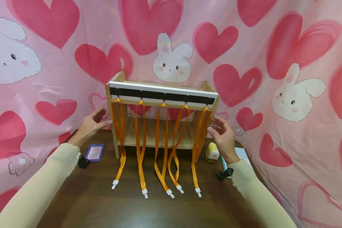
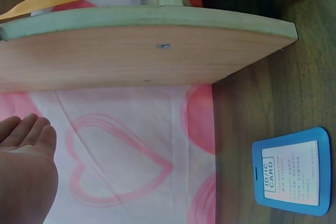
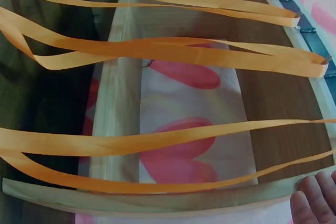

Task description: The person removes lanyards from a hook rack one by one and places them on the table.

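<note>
Around the rack (image 1: 150, 139): blue badge (image 1: 95, 153) flat on the table (image 1: 148, 215) to its left, near the left sleeve; yellow-and-white thing (image 1: 212, 153) just beside the right foot; pale sheet (image 1: 244, 155) farther right, partly behind the right arm; heart-and-rabbit cloth (image 1: 143, 68) at the back and both sides.
Straps: five orange straps (image 1: 166, 136) hang across the front from a black strip (image 1: 152, 95); fourth from left crosses itself.
Rack: wooden, upright on the table, front to the wearer; long axis left to right, its top bar sloping slightly down rightward in the head view.
Clips: white clips (image 1: 169, 192) at the strap ends, tips toward the wearer; third and fourth near each other.
Left hand (image 1: 94, 124): beside the left panel, fingers extended, thumb spread, its tip close to the wood; contact cannot be told.
Right hand (image 1: 223, 134): at the right panel's edge, fingers loosely bent, thumb apart, gripping nothing; touch uncertain.
Room: brown tabletop runs from clips toward the wearer, between the forearms; left, a strip between panel and badge; right, tighter by the yellow-and-white thing.
</note>
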`<state>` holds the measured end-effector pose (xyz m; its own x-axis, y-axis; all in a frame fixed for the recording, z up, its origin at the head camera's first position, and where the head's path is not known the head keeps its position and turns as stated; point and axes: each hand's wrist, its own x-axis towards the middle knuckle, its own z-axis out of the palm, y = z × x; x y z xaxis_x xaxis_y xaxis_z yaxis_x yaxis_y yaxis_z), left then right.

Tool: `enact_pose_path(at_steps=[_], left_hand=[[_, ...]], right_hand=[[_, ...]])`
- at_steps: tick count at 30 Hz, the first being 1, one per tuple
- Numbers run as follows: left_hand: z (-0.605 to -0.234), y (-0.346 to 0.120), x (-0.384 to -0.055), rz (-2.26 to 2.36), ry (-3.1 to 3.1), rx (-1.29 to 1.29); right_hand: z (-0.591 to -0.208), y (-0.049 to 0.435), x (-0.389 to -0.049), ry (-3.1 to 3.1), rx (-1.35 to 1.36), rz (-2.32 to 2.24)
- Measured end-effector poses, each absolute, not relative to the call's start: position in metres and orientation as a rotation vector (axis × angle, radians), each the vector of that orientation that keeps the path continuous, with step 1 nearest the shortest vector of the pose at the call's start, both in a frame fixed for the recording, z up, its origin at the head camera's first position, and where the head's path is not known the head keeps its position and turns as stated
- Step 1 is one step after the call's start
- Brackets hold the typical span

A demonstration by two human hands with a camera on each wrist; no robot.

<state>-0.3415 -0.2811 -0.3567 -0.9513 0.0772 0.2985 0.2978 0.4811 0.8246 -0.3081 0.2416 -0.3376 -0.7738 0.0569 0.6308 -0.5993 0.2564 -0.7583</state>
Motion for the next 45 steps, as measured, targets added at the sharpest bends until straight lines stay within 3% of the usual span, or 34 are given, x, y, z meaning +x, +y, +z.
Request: enact_pose_path(at_steps=[8,45], left_hand=[[-0.351,-0.275,-0.338,-1.507,-2.496,-0.279],[-0.345,-0.250,-0.349,-1.499,-2.316,-0.294]], right_hand=[[-0.331,0.230,-0.312,-1.971,0.521,1.524],[-0.312,0.196,-0.326,-1.921,0.169,1.397]])
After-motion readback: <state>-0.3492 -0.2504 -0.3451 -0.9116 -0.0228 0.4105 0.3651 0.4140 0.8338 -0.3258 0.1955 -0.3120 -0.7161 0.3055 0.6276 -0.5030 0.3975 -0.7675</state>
